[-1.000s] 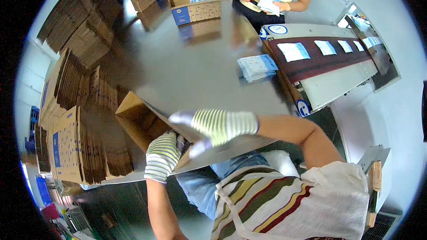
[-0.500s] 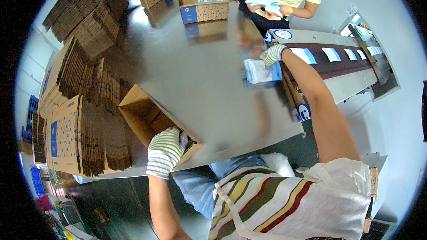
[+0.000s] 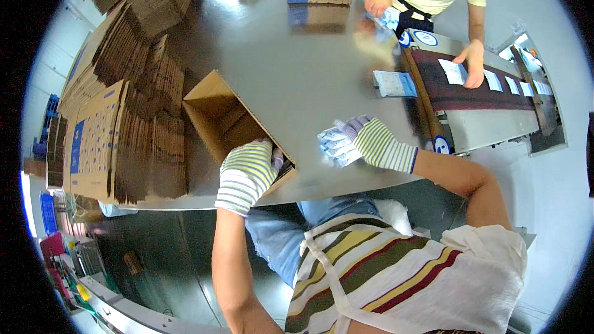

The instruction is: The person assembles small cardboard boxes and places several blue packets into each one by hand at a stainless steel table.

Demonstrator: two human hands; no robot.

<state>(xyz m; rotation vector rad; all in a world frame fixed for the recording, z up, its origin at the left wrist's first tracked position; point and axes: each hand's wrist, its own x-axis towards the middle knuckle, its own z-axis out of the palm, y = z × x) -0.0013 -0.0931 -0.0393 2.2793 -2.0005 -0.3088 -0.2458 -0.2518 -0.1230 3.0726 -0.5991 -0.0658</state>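
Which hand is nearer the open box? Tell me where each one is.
Left. The left hand rests on the near edge of the open box. The right hand holds a stack of packets over the table, apart from the box.

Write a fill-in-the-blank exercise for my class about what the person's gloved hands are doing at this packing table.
1. The left hand rests on the near rim of an open cardboard ____.
2. The right hand holds a bundle of white and blue ____ above the grey table.
3. Both hands wear ____ gloves.
4. Flattened cartons are stacked to the person's ____.

Missing words: box; packets; striped; left
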